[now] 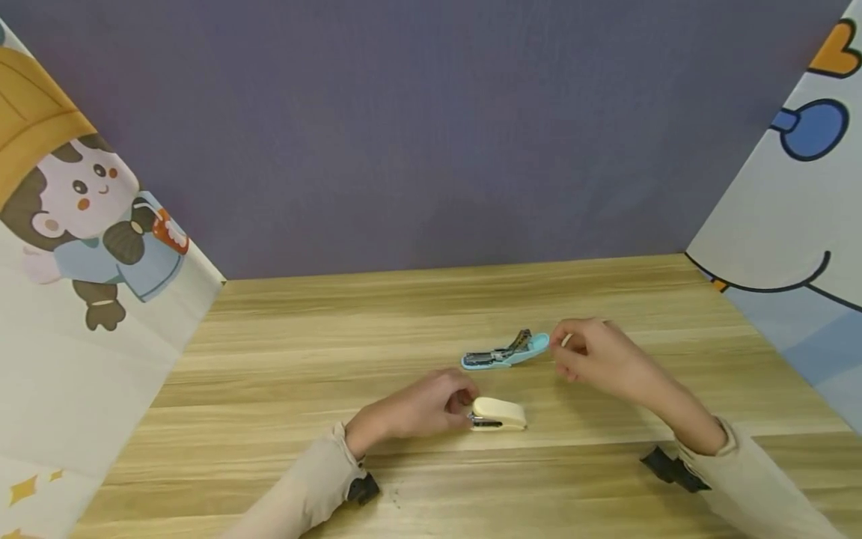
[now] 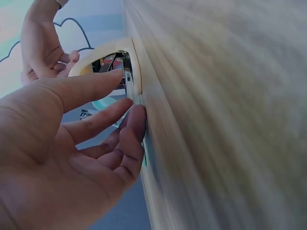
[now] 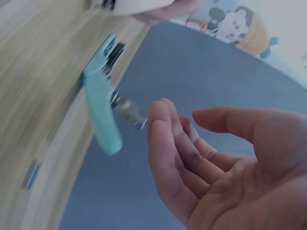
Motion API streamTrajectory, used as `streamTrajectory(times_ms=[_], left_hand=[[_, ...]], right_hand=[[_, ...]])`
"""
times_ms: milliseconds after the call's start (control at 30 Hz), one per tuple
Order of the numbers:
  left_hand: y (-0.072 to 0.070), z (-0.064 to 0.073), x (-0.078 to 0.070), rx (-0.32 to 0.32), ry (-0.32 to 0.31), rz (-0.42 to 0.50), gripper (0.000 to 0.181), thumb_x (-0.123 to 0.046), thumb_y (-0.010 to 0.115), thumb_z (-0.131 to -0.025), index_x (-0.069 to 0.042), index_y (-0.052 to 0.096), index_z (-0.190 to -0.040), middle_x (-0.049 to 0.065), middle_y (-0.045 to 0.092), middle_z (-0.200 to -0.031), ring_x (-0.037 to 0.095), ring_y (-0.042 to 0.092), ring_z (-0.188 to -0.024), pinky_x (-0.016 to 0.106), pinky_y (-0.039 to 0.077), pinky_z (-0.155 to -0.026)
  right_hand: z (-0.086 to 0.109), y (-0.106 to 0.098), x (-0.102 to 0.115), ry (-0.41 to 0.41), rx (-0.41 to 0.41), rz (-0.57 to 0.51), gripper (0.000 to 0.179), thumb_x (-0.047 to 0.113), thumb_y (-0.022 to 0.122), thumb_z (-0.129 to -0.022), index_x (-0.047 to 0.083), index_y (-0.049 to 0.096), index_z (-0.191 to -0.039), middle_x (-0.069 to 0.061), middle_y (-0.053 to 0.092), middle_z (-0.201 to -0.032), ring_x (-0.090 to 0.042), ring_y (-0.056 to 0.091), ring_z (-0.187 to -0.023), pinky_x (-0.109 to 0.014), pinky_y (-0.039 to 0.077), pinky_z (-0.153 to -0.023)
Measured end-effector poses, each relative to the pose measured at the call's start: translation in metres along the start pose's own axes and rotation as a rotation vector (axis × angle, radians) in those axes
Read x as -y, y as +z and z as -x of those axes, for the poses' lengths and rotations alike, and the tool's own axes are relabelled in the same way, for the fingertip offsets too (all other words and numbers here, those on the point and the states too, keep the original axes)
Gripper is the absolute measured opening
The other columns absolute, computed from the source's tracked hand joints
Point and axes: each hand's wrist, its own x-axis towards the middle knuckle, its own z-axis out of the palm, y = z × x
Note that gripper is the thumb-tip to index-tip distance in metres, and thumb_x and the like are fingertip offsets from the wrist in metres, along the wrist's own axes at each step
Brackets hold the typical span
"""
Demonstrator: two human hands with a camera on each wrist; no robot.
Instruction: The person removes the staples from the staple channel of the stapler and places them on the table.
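Note:
A cream stapler (image 1: 500, 413) stands on the wooden table, its metal mouth facing my left hand (image 1: 431, 404). In the left wrist view, the thumb and fingertips of that hand reach the mouth of the cream stapler (image 2: 136, 67); whether they touch it is unclear. Farther back lies a light-blue stapler (image 1: 494, 359), swung wide apart, with a metal part sticking up. My right hand (image 1: 595, 355) hovers by its raised right end. In the right wrist view, the thumb and fingers of the right hand (image 3: 225, 163) are apart, with nothing between them.
A dark grey panel (image 1: 431, 135) rises behind the wooden table (image 1: 303, 337). Cartoon-printed walls (image 1: 101, 224) flank it on both sides. A small bluish-grey bar (image 3: 31, 175) shows on the table in the right wrist view; its kind is unclear.

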Motion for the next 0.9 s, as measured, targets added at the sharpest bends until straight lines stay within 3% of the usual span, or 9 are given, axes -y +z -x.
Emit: streamTrajectory(times_ms=[233,367,467,567,667,800,900], left_hand=[[0.007,-0.004,0.001,0.004,-0.023,-0.031,0.025,-0.006,0.079,-0.083,-0.01,0.063,-0.102,-0.002,0.059,-0.091,0.007,0.056,-0.079,0.014,0.049,-0.071],[0.009,-0.006,0.0,-0.004,-0.041,-0.038,0.023,-0.005,0.079,-0.082,-0.011,0.061,-0.096,-0.002,0.058,-0.089,0.007,0.055,-0.077,0.015,0.048,-0.068],[0.011,-0.005,0.0,-0.014,-0.043,-0.032,0.024,-0.005,0.079,-0.082,-0.011,0.06,-0.095,-0.002,0.057,-0.089,0.007,0.054,-0.076,0.015,0.048,-0.067],[0.012,-0.005,0.001,-0.034,-0.028,-0.024,0.025,-0.004,0.079,-0.081,-0.012,0.059,-0.095,-0.001,0.057,-0.087,0.008,0.053,-0.075,0.015,0.047,-0.066],[0.013,-0.004,0.002,-0.05,-0.014,-0.017,0.026,-0.003,0.079,-0.079,-0.012,0.058,-0.092,0.0,0.056,-0.085,0.008,0.051,-0.073,0.016,0.046,-0.063],[0.015,-0.003,0.003,-0.064,-0.026,0.002,0.026,-0.004,0.08,-0.078,-0.013,0.059,-0.09,-0.001,0.056,-0.083,0.007,0.051,-0.071,0.016,0.046,-0.061],[0.016,-0.003,0.004,-0.082,-0.035,0.021,0.024,-0.005,0.08,-0.078,-0.013,0.06,-0.089,-0.002,0.057,-0.083,0.006,0.051,-0.071,0.017,0.048,-0.062]], right_hand=[[0.001,0.023,0.023,-0.116,0.064,0.092,0.006,0.018,0.063,-0.098,0.015,0.066,-0.103,0.002,0.07,-0.095,-0.013,0.065,-0.086,-0.033,0.055,-0.07],[0.004,0.046,0.029,-0.204,0.156,0.163,0.024,0.02,0.065,-0.098,0.014,0.064,-0.121,-0.001,0.067,-0.117,-0.017,0.065,-0.105,-0.034,0.056,-0.084],[0.005,0.063,0.031,-0.286,0.18,0.234,0.034,0.021,0.067,-0.097,0.015,0.061,-0.13,0.0,0.065,-0.125,-0.016,0.063,-0.11,-0.032,0.056,-0.084],[0.005,0.076,0.029,-0.393,0.108,0.326,0.035,0.016,0.07,-0.093,0.017,0.063,-0.127,0.003,0.068,-0.116,-0.011,0.064,-0.101,-0.029,0.056,-0.078],[0.004,0.084,0.029,-0.468,0.021,0.401,0.031,0.011,0.074,-0.089,0.017,0.065,-0.118,0.007,0.068,-0.098,-0.005,0.061,-0.082,-0.024,0.053,-0.067],[0.003,0.09,0.03,-0.491,-0.007,0.468,0.029,0.001,0.073,-0.086,0.015,0.064,-0.11,0.009,0.059,-0.08,-0.001,0.048,-0.065,-0.018,0.045,-0.056],[0.003,0.093,0.032,-0.486,-0.012,0.527,0.035,-0.006,0.071,-0.083,0.014,0.064,-0.11,0.007,0.059,-0.077,-0.004,0.051,-0.063,-0.018,0.046,-0.054]])
